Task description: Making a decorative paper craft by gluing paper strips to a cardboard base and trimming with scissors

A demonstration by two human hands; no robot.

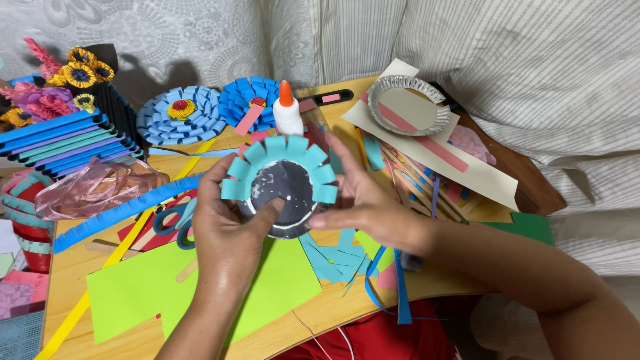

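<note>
Seen from the head camera, both hands meet over the middle of a wooden table (320, 313) and hold a small round foil dish (283, 193) between them. The left hand (227, 230) grips the dish from the lower left, thumb pressed across its dark, glue-spotted face, fingers curled behind the rim. The right hand (363, 203) closes on the right edge, fingertips pinching at the rim beside the thumb of the other hand. Folded light-blue paper loops (280, 150) ring the upper half of the dish like petals; the lower rim is bare. The dish is lifted above the table, tilted toward the camera, over a lime-green paper sheet (140, 287). Just behind it stands a white glue bottle (288, 110) with an orange cap. Farther back lie two finished blue paper flowers (200, 113), side by side. To the right, a second foil dish (409, 105) rests on a cream sheet crossed by a pink strip, with wooden sticks (413, 183) heaped near it. Left of the hands, blue-handled scissors (175, 220) lie on red paper, near a long fringed blue strip (127, 207) and a bundle of pink ribbon (100, 183). Cut blue scraps (330, 257) lie under the right wrist.
</note>
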